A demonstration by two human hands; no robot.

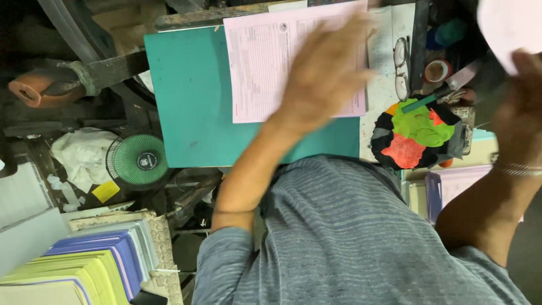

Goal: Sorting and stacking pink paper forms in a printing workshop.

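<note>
shirt [350, 243]: grey-blue striped, short slvs | bracelet [522, 168]: thin metal, R wrist

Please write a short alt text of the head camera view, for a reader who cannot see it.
One hand lies flat on a pink printed sheet over a teal board, and the other hand lifts a second pale sheet at the right edge. Nearby are glasses, a knife and a small green fan.

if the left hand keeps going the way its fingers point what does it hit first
The left hand, blurred, lies over the pink printed sheet; its fingers point toward the eyeglasses on white paper, likely first, though height is unclear.
</note>
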